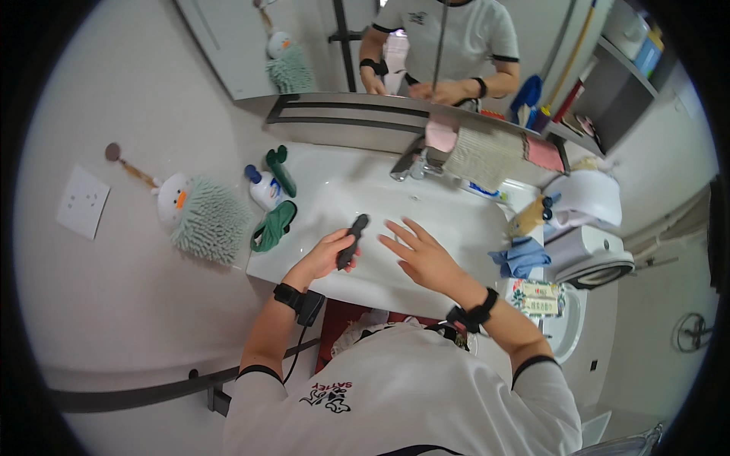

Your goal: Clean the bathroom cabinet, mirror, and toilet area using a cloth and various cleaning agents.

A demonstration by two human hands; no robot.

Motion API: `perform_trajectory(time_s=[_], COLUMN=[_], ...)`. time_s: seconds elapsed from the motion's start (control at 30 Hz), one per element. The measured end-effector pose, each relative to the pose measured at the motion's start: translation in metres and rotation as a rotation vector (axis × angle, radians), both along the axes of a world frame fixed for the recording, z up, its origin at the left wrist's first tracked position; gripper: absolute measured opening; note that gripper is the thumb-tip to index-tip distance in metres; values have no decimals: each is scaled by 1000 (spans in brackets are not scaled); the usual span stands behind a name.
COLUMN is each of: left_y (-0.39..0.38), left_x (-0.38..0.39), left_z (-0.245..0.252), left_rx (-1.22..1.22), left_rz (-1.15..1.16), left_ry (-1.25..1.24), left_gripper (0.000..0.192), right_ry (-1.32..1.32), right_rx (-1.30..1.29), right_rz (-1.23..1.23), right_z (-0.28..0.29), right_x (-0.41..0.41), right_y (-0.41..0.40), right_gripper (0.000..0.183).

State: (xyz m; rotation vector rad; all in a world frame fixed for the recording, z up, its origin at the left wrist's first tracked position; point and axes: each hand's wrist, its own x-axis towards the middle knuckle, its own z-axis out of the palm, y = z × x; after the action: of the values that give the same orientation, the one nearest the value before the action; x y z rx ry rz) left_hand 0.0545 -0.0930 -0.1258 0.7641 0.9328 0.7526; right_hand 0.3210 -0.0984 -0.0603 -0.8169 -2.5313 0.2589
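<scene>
My left hand [326,256] grips a small, dark grey, elongated object [352,241] over the near left part of the white washbasin [388,285]. Thumb and fingers close around its lower half, while the upper end sticks out; what it is exactly, I cannot tell. To its right, my right hand [426,259] hovers above the basin with fingers spread and nothing in them. A chrome faucet [419,165] stands at the basin's far side, behind both hands. Both wrists wear black straps, the left one with a small box and a cable.
On the left ledge are a white bottle with a blue cap [264,187], a green item [281,171] and a green cloth band [275,226]. Towels [485,157] hang by the faucet. Rightward lie a blue cloth [520,258], a yellowish tube [527,216] and a tissue pack [538,297].
</scene>
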Motion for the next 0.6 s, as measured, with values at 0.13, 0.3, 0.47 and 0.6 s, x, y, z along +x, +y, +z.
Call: perform_trajectory(time_s=[0.13, 0.3, 0.47, 0.6], left_y=[9, 9, 43, 59], left_x=[50, 104, 124, 133], left_z=[38, 67, 40, 30], left_rx=[-262, -126, 441, 926], left_rz=[-412, -563, -454, -411], left_ry=[-506, 121, 756, 1234], left_gripper=[20, 17, 22, 20], right_ry=[108, -31, -342, -420], right_rx=[337, 488, 246, -51], right_rz=[73, 51, -142, -304], right_z=[-1, -3, -12, -17], right_x=[-10, 14, 23, 22], right_y=[34, 52, 67, 66], right_gripper=[41, 10, 10, 9])
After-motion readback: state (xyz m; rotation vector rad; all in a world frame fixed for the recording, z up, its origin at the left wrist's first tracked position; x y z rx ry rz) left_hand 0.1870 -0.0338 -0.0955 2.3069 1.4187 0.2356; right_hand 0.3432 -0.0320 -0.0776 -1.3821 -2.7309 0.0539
